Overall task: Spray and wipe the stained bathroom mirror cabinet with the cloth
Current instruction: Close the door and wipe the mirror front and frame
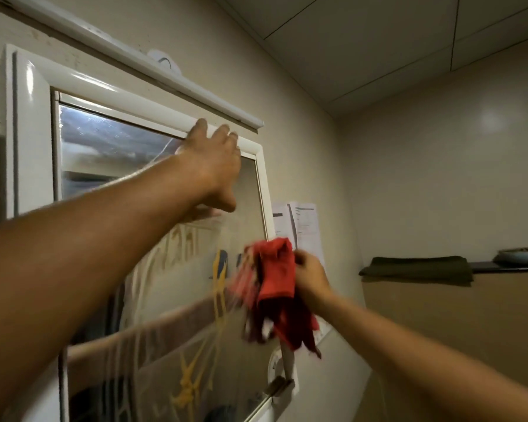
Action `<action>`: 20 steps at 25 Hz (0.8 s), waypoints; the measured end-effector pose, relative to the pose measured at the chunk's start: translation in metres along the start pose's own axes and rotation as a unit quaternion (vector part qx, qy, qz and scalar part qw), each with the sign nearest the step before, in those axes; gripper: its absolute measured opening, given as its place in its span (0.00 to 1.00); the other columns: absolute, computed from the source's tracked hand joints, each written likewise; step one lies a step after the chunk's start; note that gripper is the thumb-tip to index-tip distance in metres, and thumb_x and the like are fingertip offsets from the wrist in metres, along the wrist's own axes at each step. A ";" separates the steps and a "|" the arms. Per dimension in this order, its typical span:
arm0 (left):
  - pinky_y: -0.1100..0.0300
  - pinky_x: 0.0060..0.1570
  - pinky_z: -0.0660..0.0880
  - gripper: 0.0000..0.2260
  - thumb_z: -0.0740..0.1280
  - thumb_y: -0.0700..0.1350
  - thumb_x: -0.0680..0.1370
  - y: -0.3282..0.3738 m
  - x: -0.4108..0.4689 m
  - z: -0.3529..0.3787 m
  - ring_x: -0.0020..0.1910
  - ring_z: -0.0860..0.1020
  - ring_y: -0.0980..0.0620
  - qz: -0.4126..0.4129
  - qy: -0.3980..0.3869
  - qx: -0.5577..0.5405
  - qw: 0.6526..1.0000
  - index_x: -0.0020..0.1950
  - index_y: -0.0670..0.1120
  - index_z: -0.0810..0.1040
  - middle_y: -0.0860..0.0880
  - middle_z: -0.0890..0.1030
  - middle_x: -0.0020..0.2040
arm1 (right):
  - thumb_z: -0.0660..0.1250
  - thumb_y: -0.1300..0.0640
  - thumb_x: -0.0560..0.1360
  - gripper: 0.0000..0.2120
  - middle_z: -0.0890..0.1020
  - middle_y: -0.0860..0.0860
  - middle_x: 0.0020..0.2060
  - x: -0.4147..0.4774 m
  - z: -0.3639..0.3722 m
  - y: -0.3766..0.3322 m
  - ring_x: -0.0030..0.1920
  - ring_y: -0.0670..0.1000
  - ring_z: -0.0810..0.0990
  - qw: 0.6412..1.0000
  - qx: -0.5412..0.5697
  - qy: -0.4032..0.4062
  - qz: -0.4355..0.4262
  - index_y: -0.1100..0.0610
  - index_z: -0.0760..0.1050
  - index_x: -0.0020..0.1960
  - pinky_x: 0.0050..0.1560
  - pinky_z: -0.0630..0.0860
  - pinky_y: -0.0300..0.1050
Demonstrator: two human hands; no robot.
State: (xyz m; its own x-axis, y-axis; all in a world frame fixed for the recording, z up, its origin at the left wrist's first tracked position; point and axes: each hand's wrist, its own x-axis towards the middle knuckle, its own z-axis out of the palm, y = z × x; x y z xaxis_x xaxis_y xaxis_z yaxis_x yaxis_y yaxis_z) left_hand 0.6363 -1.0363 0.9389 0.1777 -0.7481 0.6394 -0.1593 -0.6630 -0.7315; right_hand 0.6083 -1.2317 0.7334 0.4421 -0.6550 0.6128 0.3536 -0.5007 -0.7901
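Observation:
The mirror cabinet [31,123] has a glossy white frame and hangs on the wall at left. Its glass [165,345] is streaked with white and yellow runs. My left hand [214,166] reaches up to the top right corner, fingers laid over the upper frame rail and thumb down against the glass. My right hand [310,274] grips a bunched red cloth [275,287] at the mirror's right edge, the cloth blurred with motion. No spray bottle is in view.
A white light bar [153,65] runs above the cabinet. Paper sheets [302,226] are stuck on the wall right of the mirror. A dark folded towel [418,269] and a dish [521,254] lie on a ledge at right. A small wall fixture [282,379] sits below the cloth.

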 end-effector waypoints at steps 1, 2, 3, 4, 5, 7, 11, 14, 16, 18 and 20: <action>0.35 0.77 0.54 0.47 0.61 0.72 0.73 0.017 -0.001 0.002 0.81 0.56 0.40 0.014 0.005 -0.003 1.000 0.83 0.43 0.57 0.39 0.58 0.82 | 0.69 0.58 0.82 0.03 0.85 0.54 0.48 0.020 0.002 -0.020 0.53 0.58 0.84 0.999 -0.019 0.025 -0.007 0.57 0.79 0.50 0.54 0.83 0.53; 0.35 0.76 0.56 0.47 0.59 0.72 0.73 0.030 -0.001 0.004 0.79 0.60 0.40 0.027 0.006 -0.016 0.999 0.82 0.43 0.58 0.39 0.62 0.80 | 0.67 0.58 0.82 0.03 0.84 0.53 0.47 0.036 0.005 -0.040 0.51 0.57 0.84 0.997 -0.044 0.049 -0.029 0.57 0.78 0.50 0.52 0.82 0.52; 0.35 0.76 0.57 0.46 0.58 0.73 0.73 0.041 -0.002 0.008 0.78 0.63 0.41 0.036 0.001 -0.034 0.999 0.81 0.43 0.59 0.40 0.66 0.78 | 0.66 0.58 0.82 0.04 0.84 0.53 0.48 0.046 0.009 -0.050 0.51 0.56 0.83 0.995 -0.059 0.066 -0.056 0.57 0.78 0.52 0.51 0.81 0.53; 0.35 0.76 0.58 0.46 0.57 0.73 0.73 0.046 -0.003 0.012 0.77 0.65 0.41 0.041 -0.007 -0.050 0.998 0.81 0.43 0.59 0.40 0.68 0.77 | 0.65 0.57 0.83 0.05 0.84 0.53 0.49 0.048 0.012 -0.049 0.50 0.55 0.83 0.993 -0.055 0.068 -0.074 0.56 0.77 0.54 0.52 0.82 0.54; 0.36 0.76 0.58 0.45 0.57 0.72 0.73 0.050 -0.006 0.016 0.76 0.66 0.41 0.044 -0.013 -0.060 0.997 0.82 0.44 0.58 0.41 0.68 0.76 | 0.64 0.56 0.83 0.05 0.84 0.53 0.49 0.038 0.014 -0.036 0.50 0.55 0.83 0.994 -0.042 0.057 -0.081 0.56 0.77 0.55 0.53 0.82 0.55; 0.36 0.76 0.58 0.44 0.59 0.68 0.74 0.052 -0.010 0.024 0.78 0.63 0.42 0.040 -0.016 -0.058 0.997 0.83 0.45 0.54 0.41 0.66 0.79 | 0.64 0.56 0.84 0.04 0.84 0.53 0.48 -0.005 0.011 0.016 0.50 0.56 0.84 0.998 -0.013 0.035 -0.057 0.56 0.76 0.53 0.53 0.82 0.56; 0.37 0.77 0.56 0.42 0.62 0.64 0.76 0.053 -0.014 0.021 0.80 0.61 0.43 0.036 -0.026 -0.060 0.997 0.84 0.45 0.52 0.42 0.64 0.80 | 0.70 0.55 0.82 0.05 0.85 0.55 0.49 -0.094 -0.005 0.093 0.51 0.59 0.85 0.998 -0.008 -0.036 0.060 0.56 0.77 0.53 0.55 0.83 0.58; 0.37 0.78 0.55 0.43 0.61 0.64 0.76 0.050 -0.014 0.018 0.80 0.60 0.43 0.033 -0.030 -0.068 0.997 0.84 0.45 0.51 0.42 0.63 0.81 | 0.70 0.54 0.82 0.07 0.84 0.53 0.45 -0.041 -0.001 0.056 0.46 0.55 0.83 1.000 -0.023 -0.002 -0.003 0.58 0.77 0.50 0.51 0.81 0.51; 0.37 0.78 0.54 0.45 0.55 0.68 0.74 0.050 -0.013 0.020 0.81 0.59 0.43 0.041 -0.032 -0.063 0.997 0.84 0.45 0.50 0.42 0.62 0.81 | 0.67 0.56 0.82 0.06 0.83 0.51 0.43 0.004 0.003 0.008 0.44 0.52 0.80 0.995 -0.058 0.044 -0.066 0.57 0.76 0.49 0.48 0.78 0.51; 0.37 0.79 0.52 0.46 0.54 0.70 0.73 0.045 -0.013 0.021 0.81 0.58 0.43 0.051 -0.029 -0.067 0.996 0.84 0.45 0.49 0.42 0.62 0.82 | 0.66 0.57 0.81 0.06 0.81 0.52 0.41 0.015 0.009 0.004 0.42 0.51 0.78 0.991 -0.057 0.056 -0.105 0.58 0.74 0.47 0.45 0.76 0.51; 0.36 0.79 0.52 0.44 0.60 0.66 0.76 0.044 -0.014 0.022 0.81 0.59 0.44 0.052 -0.020 -0.068 0.996 0.84 0.45 0.50 0.43 0.63 0.81 | 0.67 0.57 0.81 0.07 0.81 0.55 0.42 -0.020 0.009 0.047 0.43 0.55 0.80 0.996 -0.045 0.051 -0.062 0.59 0.73 0.48 0.46 0.78 0.55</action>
State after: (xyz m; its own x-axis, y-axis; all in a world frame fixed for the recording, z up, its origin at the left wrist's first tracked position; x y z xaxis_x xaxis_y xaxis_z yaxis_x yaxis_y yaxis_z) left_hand 0.6486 -1.0539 0.8925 0.1908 -0.8132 0.5498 -0.3082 -0.5814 -0.7530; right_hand 0.6237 -1.2370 0.6847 0.3124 -0.6372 0.7045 0.3225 -0.6264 -0.7096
